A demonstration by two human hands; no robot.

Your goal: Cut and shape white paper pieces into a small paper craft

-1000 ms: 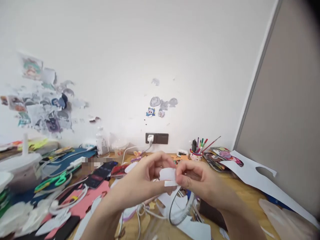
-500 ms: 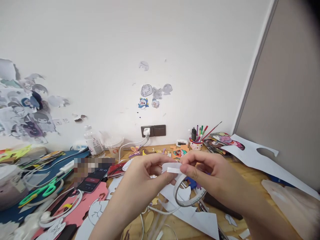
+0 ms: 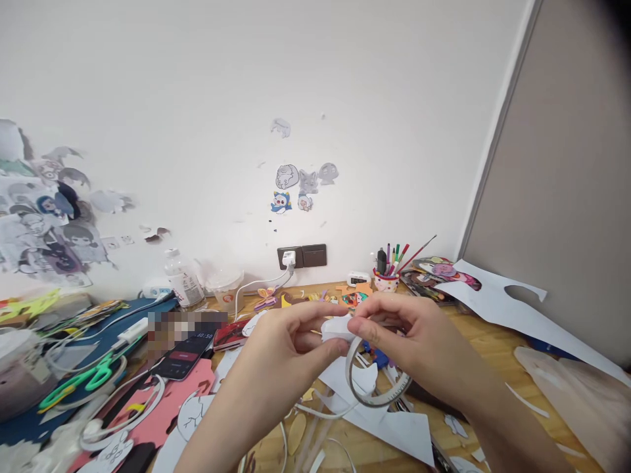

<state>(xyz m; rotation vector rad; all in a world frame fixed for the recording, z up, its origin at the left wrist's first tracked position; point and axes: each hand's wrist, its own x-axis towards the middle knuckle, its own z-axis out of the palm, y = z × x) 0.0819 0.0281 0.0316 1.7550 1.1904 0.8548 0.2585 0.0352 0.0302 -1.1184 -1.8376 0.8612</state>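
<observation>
Both hands meet over the middle of the desk around a small white paper piece [image 3: 335,327]. My left hand [image 3: 290,345] is closed on it, thumb below and fingers behind. My right hand [image 3: 401,328] pinches at the paper's right edge, thumb against the forefinger. Below the right fingers hangs a roll of white tape [image 3: 377,394], its ring tilted with printing on the inner side. Just where the tape's end joins the paper is hidden by the right thumb.
Paper offcuts [image 3: 394,430] and a white cable [image 3: 320,414] lie beneath the hands. At left are a phone [image 3: 185,355], green-handled scissors [image 3: 79,381] and pink sheet [image 3: 167,407]. A pen cup [image 3: 386,281], bottle [image 3: 183,279] and plastic cup [image 3: 225,289] stand along the wall.
The flat white strip between my fingertips no longer shows on the paper. My right thumb has shifted slightly left, while the tape roll has swung a little right and down.
</observation>
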